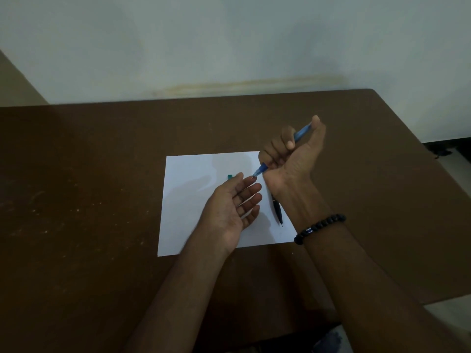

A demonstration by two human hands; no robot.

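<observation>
My right hand point(293, 151) grips a blue pen point(300, 132) in its curled fingers, palm turned up, thumb at the pen's far end. The pen's tip points down-left and sits right at the fingertips of my left hand point(234, 205). My left hand is held palm up with straight fingers above a white sheet of paper point(188, 200). A small teal piece point(230, 176) lies on the paper just beyond my left fingertips. A dark pen point(277, 212) lies on the paper under my right wrist.
The paper lies on a brown table point(89, 187) that stands against a pale wall point(229, 42). The table's right edge point(433, 159) runs diagonally, with floor beyond it. A black bead bracelet point(321, 226) circles my right wrist.
</observation>
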